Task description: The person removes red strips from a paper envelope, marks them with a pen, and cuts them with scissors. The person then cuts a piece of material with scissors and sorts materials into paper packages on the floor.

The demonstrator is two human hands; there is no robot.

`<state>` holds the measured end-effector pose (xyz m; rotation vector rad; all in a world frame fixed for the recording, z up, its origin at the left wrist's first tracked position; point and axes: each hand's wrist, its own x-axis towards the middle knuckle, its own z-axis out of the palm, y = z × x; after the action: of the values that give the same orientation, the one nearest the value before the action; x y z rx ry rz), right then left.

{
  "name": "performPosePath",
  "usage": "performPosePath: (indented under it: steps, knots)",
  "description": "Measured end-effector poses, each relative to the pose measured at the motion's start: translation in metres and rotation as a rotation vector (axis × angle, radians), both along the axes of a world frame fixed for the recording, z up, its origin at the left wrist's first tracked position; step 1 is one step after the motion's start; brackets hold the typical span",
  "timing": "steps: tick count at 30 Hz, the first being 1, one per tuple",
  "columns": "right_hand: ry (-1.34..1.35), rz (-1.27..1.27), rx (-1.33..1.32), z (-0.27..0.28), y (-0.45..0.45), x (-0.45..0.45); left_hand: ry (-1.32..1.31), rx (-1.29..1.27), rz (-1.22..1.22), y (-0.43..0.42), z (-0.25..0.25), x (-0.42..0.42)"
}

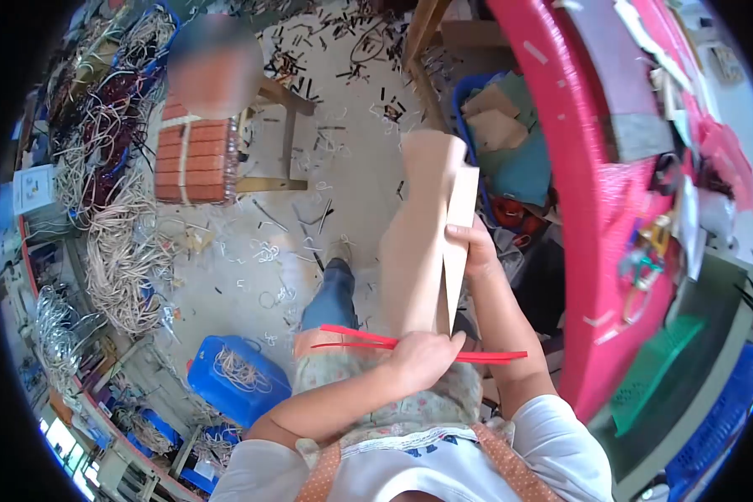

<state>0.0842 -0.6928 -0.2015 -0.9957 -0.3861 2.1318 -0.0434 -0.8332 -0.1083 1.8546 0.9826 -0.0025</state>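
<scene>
Centre: folded tan sheet, smooth, matte and paper-like, its layers long with a wavy left edge, held upright in the frame between both hands. Narrow red strips, flat and straight, cross its lower end. The left hand curls its fingers closed round strips and sheet; the undersides of these fingers are hidden. The right hand, arm bent upward, presses its thumb on the sheet's right edge, its other fingers largely concealed. Upper left: tied orange bundle, partly blurred; right: glossy pink wrapping, cut off above
</scene>
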Motion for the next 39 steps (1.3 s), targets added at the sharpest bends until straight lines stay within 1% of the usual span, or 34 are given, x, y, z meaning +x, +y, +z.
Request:
performPosePath:
  steps: [1,2,3,4,6,7,8,10,12,13,14,16,17,18,20,21,22,23,24,25,26,27,28,29,30,31,32,33,34,35,36,37,38,39]
  knots:
    - [0.056,-0.056,-0.041,0.031,0.003,0.002,-0.008,0.006,0.000,-0.005,0.026,0.000]
    - [0.113,-0.110,-0.082,0.062,0.006,0.004,-0.073,-0.013,-0.019,-0.009,0.053,-0.001]
    - [0.258,-0.111,-0.181,0.081,0.008,0.015,-0.138,-0.032,-0.042,-0.012,0.081,-0.004]
    - [0.164,-0.164,-0.219,0.115,0.010,0.016,-0.143,-0.014,-0.047,-0.008,0.116,-0.011]
    - [-0.005,-0.185,-0.218,0.183,0.017,0.021,-0.223,-0.059,0.018,0.004,0.186,-0.027]
    - [-0.097,-0.167,-0.116,0.210,0.019,0.028,-0.264,-0.176,0.059,0.009,0.206,-0.038]
    - [-0.276,-0.211,0.024,0.245,0.021,0.030,-0.268,-0.115,0.005,0.013,0.226,-0.053]
    - [-0.376,-0.348,0.362,0.299,0.025,0.042,-0.322,-0.106,0.482,0.024,0.256,-0.085]
    - [-0.271,-0.420,0.451,0.350,0.014,0.060,-0.329,0.123,0.458,0.052,0.263,-0.123]
    - [-0.258,-0.416,0.410,0.367,0.006,0.071,-0.356,0.026,0.450,0.067,0.274,-0.141]
    - [-0.319,-0.395,0.393,0.380,-0.001,0.077,-0.374,-0.083,0.447,0.082,0.285,-0.156]
    - [-0.731,-0.117,0.458,0.390,0.000,0.094,-0.553,-0.325,0.304,0.123,0.331,-0.171]
    - [-0.834,-0.050,0.426,0.419,0.000,0.087,-0.525,-0.431,0.289,0.140,0.335,-0.174]
    - [-0.831,-0.076,0.432,0.441,-0.001,0.088,-0.515,-0.420,0.267,0.155,0.342,-0.168]
    - [-0.909,-0.134,0.647,0.468,0.009,0.094,-0.272,-0.415,-0.046,0.192,0.358,-0.154]
    - [-0.904,-0.230,0.709,0.470,0.015,0.102,-0.240,-0.324,-0.197,0.211,0.366,-0.134]
    - [-0.907,-0.250,0.621,0.480,0.018,0.111,-0.266,-0.222,-0.279,0.227,0.376,-0.109]
    - [-0.921,-0.292,0.589,0.485,0.024,0.117,-0.312,-0.219,-0.289,0.241,0.369,-0.085]
    - [-0.935,-0.332,0.559,0.489,0.033,0.123,-0.478,-0.300,-0.245,0.251,0.375,-0.055]
    - [-0.902,-0.419,0.614,0.497,0.048,0.120,-0.485,-0.313,-0.222,0.266,0.378,-0.025]
    - [-0.895,-0.424,0.611,0.495,0.067,0.128,-0.516,-0.312,-0.161,0.285,0.372,0.001]
    - [-0.950,-0.480,0.671,0.494,0.089,0.139,-0.562,-0.424,-0.014,0.302,0.370,0.024]
    - [-1.005,-0.539,0.719,0.492,0.111,0.150,-0.656,-0.480,0.049,0.327,0.364,0.040]
    - [-0.928,-0.643,0.695,0.490,0.137,0.161,-0.709,-0.421,0.196,0.351,0.352,0.055]
    - [-0.862,-0.747,0.710,0.482,0.169,0.169,-0.748,-0.496,0.290,0.382,0.342,0.066]
    - [-0.796,-0.847,0.730,0.474,0.201,0.178,-0.707,-0.317,0.417,0.413,0.341,0.075]
    - [-0.734,-0.953,0.797,0.455,0.234,0.183,-0.636,-0.138,0.435,0.454,0.313,0.076]
    - [-1.038,-0.859,0.862,0.428,0.259,0.189,-0.594,-0.137,0.548,0.482,0.318,0.080]
    - [-1.335,-0.740,0.912,0.395,0.279,0.192,-0.442,-0.094,0.547,0.519,0.294,0.070]
    - [-1.440,-0.540,0.860,0.355,0.289,0.188,-0.379,0.012,0.555,0.552,0.260,0.061]
    - [-1.533,-0.331,0.805,0.315,0.291,0.181,-0.383,0.038,0.552,0.572,0.244,0.055]
    - [-1.637,-0.199,0.869,0.274,0.288,0.168,-0.257,0.100,0.531,0.592,0.231,0.048]
    - [-1.739,-0.063,0.931,0.248,0.281,0.154,-0.133,0.162,0.500,0.610,0.218,0.041]
    - [-1.732,-0.065,0.902,0.243,0.273,0.145,-0.081,0.181,0.506,0.626,0.200,0.032]
